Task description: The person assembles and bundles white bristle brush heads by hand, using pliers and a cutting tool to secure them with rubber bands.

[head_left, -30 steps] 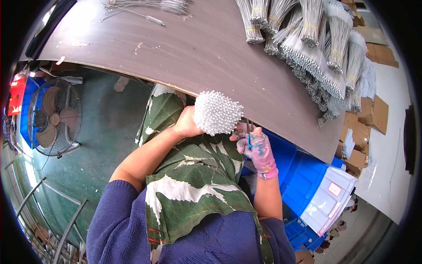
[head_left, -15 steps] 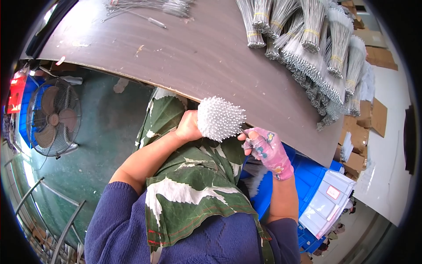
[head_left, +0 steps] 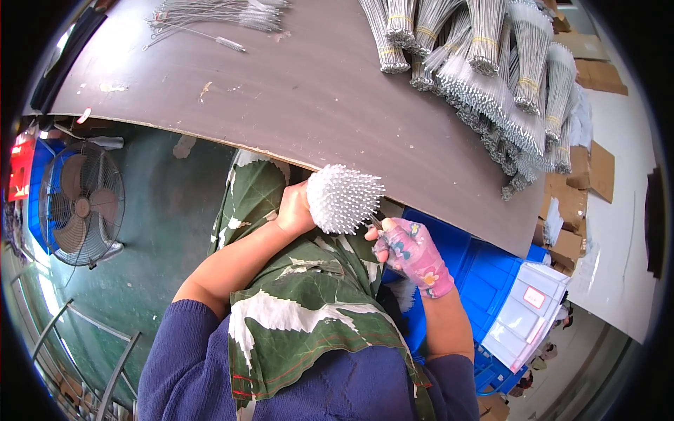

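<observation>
Bundle (head_left: 344, 199) held in left hand (head_left: 295, 209), right hand (head_left: 411, 254) just beside.

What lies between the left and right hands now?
In the head view: a white-tipped bundle, gripped by the left hand, then the tip of a thin dark tool held in the right hand.

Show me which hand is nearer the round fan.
The left hand: it grips the white-tipped bundle, to the right of the fan; the gloved right hand is farther right, beyond the bundle.
</observation>
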`<state>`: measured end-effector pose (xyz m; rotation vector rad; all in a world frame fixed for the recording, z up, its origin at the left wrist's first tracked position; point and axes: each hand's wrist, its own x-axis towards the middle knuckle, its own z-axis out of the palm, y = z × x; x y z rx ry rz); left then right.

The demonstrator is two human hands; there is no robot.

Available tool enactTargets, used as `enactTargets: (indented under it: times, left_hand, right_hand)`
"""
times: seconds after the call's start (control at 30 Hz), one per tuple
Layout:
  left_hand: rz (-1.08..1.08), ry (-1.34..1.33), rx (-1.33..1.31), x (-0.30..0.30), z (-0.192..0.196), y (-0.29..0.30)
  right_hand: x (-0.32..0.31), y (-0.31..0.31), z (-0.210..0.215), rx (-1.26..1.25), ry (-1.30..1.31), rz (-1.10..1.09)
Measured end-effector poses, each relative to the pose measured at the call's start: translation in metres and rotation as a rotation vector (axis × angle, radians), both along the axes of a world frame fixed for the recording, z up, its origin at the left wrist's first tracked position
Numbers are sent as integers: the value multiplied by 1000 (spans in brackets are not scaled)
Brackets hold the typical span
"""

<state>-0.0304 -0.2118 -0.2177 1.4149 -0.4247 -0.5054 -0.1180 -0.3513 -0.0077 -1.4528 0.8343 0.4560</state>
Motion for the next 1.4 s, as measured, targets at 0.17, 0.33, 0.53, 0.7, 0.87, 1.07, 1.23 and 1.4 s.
enactTargets:
  times: [0.17,0.33,0.53,0.7,0.87,1.07,1.23,1.4]
  left_hand:
    - [-42,-146,86,6,5,-1]
    - [-31,-53,40,4,-4,-3]
    - [-57,-34,66,3,-12,-4]
    - [-52,-143,121,3,-18,-4]
    - [-9,-212,169,1,-20,-5]
    - [17,-158,122,1,-16,-6]
    - [-12,-161,130,2,-14,-4]
    - [-21,-188,145,2,-19,-4]
  right_hand:
    - [1,-2,7,8,-32,-66]
    - [-1,-2,-1,52,-20,-21]
    - [-2,-3,0,59,13,-48]
    - [-2,-8,-1,47,31,-23]
    - [0,-6,-1,11,73,12]
    - [-2,-9,-1,78,76,16]
    - [-1,-6,2,126,94,-6]
    - [0,-7,14,91,65,-23]
